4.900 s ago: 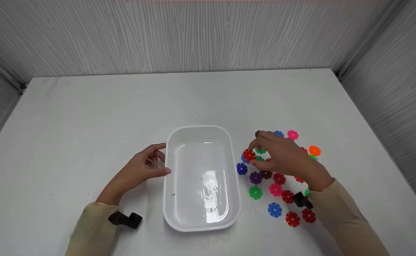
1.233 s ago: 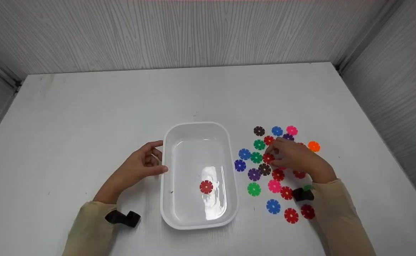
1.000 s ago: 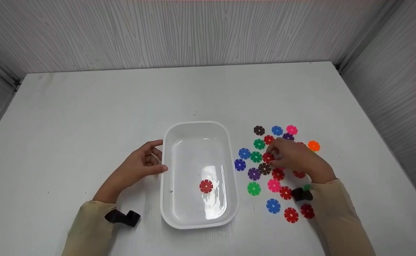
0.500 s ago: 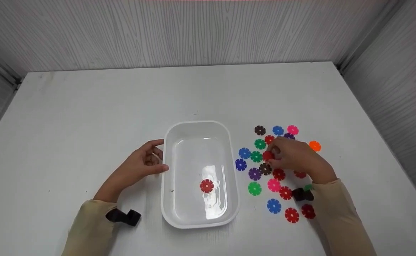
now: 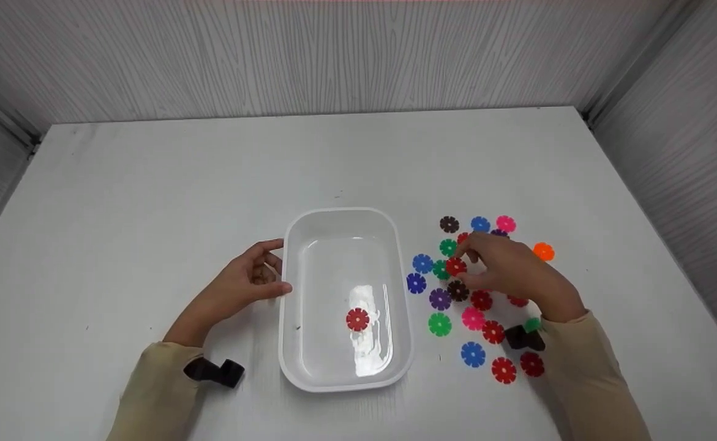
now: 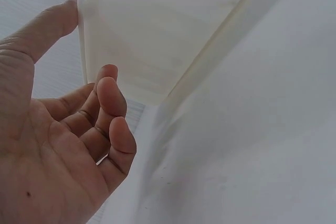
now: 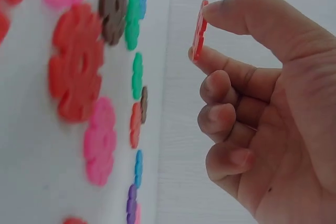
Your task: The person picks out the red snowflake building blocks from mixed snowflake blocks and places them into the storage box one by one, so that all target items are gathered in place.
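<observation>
From my end I see the right hand (image 5: 505, 266) pinching a red notched disc (image 5: 455, 266) between thumb and index fingertip, held just off the table (image 5: 162, 184) near a green disc (image 5: 439, 269); I'd call this the lifting step. The next move, I judge, calls for a firm squeeze on that thin edge. The left hand (image 5: 242, 288), thumb apart from loosely bent fingers, touches the white tray (image 5: 327, 275) (a second red disc (image 5: 357, 319) lies inside). I can read no brand, label or writing.
</observation>
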Demonstrator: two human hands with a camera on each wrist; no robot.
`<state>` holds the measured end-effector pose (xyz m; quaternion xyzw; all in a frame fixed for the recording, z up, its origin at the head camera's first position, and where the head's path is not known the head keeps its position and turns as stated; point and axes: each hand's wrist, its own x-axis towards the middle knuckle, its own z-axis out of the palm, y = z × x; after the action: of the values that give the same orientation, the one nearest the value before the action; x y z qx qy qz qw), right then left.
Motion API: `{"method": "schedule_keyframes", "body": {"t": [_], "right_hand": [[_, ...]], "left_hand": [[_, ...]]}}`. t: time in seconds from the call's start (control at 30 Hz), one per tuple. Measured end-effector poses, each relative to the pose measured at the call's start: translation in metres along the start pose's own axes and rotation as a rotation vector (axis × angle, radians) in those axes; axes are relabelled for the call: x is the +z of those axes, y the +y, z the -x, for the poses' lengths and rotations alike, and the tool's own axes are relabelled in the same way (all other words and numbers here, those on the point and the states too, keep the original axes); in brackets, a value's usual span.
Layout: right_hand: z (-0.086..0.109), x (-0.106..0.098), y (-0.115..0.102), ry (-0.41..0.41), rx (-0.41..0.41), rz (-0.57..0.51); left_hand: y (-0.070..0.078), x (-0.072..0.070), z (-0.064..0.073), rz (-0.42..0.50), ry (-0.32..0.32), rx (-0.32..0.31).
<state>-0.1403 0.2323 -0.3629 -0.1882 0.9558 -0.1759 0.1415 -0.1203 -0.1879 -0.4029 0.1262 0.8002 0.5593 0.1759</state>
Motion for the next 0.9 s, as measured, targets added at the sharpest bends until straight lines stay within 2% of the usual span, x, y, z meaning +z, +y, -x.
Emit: {"method": "schedule_keyframes", "body": {"t": [0.37,0.7,0.9], "right_hand": [[0.013,-0.003,-0.046,-0.023,-0.144,0.043],[0.022,0.001,-0.078,0.035,-0.340,0.173],[0.025,0.004,-0.090,0.052,-0.421,0.192]], "left_hand": [[0.001,0.000,0.000,0.011,0.000,-0.004],[0.001,-0.001,0.000,0.000,-0.003,-0.016],[0.003,-0.002,0.003,-0.003,0.003,-0.008]]}}
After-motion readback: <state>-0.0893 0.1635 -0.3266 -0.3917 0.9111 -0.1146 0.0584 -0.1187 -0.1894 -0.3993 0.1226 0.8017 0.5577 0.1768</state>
